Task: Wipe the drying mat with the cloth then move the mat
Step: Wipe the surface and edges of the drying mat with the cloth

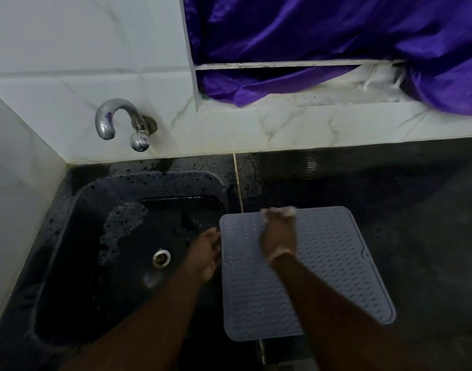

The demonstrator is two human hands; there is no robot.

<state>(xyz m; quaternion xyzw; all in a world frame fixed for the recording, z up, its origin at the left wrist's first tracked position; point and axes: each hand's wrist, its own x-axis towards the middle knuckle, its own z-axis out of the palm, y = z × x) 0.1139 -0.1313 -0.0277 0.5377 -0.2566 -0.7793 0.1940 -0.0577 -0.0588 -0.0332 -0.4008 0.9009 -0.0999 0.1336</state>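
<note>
One mat (323,277), one tap (109,116), one sink (77,210), two hands.

Grey wave-ribbed mat (334,266), speckled black sink (101,199), purple curtain (336,30), white veined tiles (69,49).

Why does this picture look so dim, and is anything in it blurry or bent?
Head view: the light is low, so the black counter and sink go murky; the right hand and the pale cloth on the grey drying mat are smeared by motion; the tap shows purple reflections; the wide lens bows the wall tile lines.
</note>
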